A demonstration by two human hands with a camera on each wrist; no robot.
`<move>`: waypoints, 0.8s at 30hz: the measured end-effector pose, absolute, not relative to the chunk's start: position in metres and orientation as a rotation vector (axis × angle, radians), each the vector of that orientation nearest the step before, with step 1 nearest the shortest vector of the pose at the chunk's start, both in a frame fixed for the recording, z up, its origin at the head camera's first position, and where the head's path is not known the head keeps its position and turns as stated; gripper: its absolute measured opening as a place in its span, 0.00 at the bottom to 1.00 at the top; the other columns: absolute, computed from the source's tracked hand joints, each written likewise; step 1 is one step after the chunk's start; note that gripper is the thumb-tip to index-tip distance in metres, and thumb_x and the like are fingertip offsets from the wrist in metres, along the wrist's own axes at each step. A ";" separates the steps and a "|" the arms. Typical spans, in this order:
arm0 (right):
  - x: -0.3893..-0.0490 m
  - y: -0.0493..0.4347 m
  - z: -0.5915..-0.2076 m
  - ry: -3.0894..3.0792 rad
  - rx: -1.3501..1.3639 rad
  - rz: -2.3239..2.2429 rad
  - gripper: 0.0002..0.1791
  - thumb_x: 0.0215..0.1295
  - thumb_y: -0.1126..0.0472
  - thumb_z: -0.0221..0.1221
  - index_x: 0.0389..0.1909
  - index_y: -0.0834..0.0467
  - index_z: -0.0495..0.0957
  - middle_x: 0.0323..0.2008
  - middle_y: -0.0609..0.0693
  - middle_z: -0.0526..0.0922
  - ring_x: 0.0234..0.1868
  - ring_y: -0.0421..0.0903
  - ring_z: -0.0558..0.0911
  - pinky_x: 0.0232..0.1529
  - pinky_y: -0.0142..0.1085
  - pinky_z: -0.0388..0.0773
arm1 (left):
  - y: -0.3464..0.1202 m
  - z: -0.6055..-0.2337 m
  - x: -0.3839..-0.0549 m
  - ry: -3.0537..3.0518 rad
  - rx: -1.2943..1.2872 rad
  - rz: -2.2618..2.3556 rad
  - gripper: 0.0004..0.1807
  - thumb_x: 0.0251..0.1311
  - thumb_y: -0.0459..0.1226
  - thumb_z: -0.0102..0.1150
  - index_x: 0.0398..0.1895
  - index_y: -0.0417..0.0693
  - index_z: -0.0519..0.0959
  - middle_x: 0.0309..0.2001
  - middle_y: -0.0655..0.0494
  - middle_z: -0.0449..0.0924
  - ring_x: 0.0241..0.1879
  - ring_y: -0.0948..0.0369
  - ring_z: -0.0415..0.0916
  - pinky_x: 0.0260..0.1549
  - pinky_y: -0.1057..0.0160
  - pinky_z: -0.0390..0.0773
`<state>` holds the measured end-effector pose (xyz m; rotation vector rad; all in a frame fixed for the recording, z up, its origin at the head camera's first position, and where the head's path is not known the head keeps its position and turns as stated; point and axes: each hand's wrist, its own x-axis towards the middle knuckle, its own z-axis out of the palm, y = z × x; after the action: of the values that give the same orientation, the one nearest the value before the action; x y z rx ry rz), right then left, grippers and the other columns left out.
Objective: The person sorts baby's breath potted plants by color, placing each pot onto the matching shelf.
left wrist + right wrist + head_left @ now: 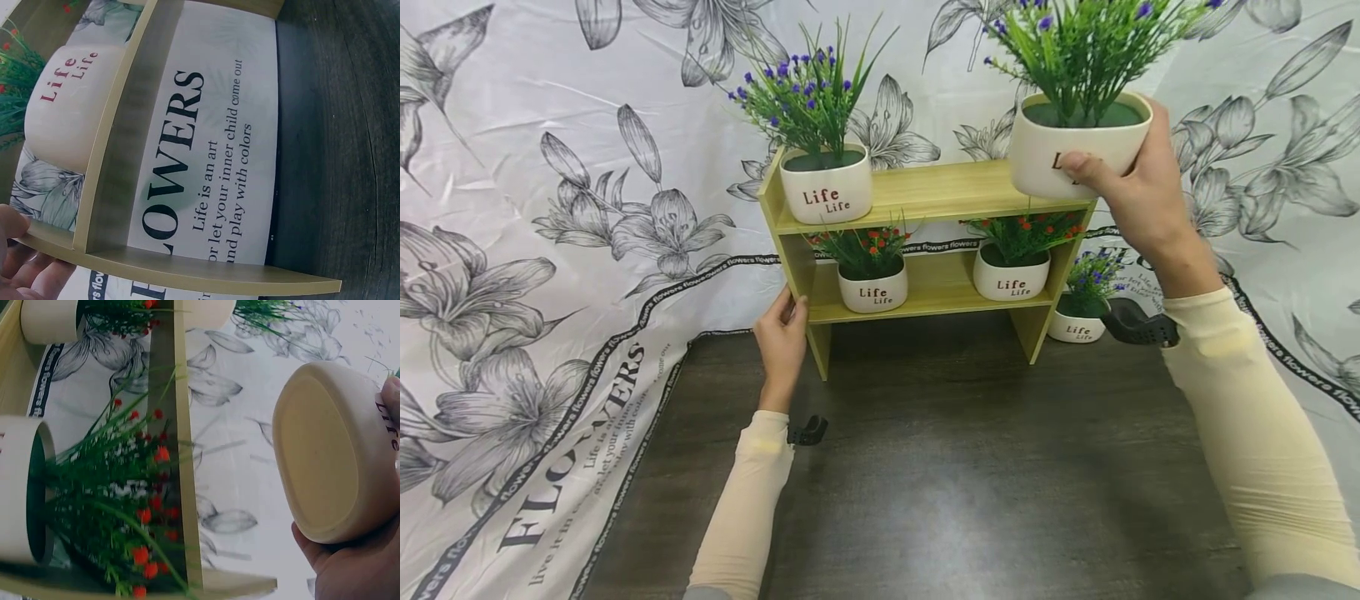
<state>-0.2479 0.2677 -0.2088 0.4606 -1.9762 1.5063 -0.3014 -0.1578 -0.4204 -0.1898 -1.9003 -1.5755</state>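
Note:
My right hand (1146, 196) grips a white oval flowerpot (1037, 154) with purple flowers, its thumb across the front lettering. The right wrist view shows the pot's bare underside (319, 456), lifted apart from the wooden shelf (940, 187). With thumb inside and fingers outside, my left hand (781, 337) holds the shelf's left side panel (206, 275). Another purple-flowered pot (827, 187) stands on the top board's left end. On the lower board stand two red-flowered pots, the left pot (874, 292) and the right pot (1011, 279).
One more purple-flowered pot (1075, 327) stands on the dark tabletop (925, 467), just right of the shelf. Behind everything hangs a white cloth (647, 167) printed with grey lilies, which also covers the left side.

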 end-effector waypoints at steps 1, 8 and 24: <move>-0.249 0.264 -0.208 -1.978 0.471 1.516 0.42 0.66 0.58 0.72 0.76 0.54 0.60 0.51 0.49 0.79 0.46 0.42 0.82 0.47 0.28 0.81 | -0.159 -0.421 -0.302 -1.901 -0.194 -1.581 0.22 0.74 0.29 0.64 0.69 0.41 0.80 0.64 0.37 0.82 0.62 0.47 0.84 0.55 0.69 0.84; -0.259 0.245 -0.206 -2.070 0.474 1.476 0.43 0.67 0.55 0.71 0.78 0.52 0.59 0.54 0.47 0.77 0.50 0.43 0.81 0.49 0.29 0.80 | -0.157 -0.417 -0.297 -1.916 -0.204 -1.570 0.22 0.75 0.30 0.62 0.70 0.39 0.79 0.64 0.35 0.81 0.62 0.47 0.84 0.54 0.72 0.83; -0.282 0.207 -0.202 -2.228 0.434 1.483 0.49 0.65 0.51 0.73 0.81 0.51 0.56 0.57 0.46 0.76 0.53 0.41 0.80 0.50 0.31 0.80 | -0.160 -0.422 -0.300 -1.901 -0.218 -1.570 0.22 0.74 0.30 0.63 0.69 0.40 0.80 0.65 0.36 0.81 0.63 0.47 0.83 0.54 0.72 0.83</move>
<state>-0.2821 0.2075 -0.2025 0.4338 -2.2281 1.4827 -0.2998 -0.1599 -0.4223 -0.2180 -1.9005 -1.5700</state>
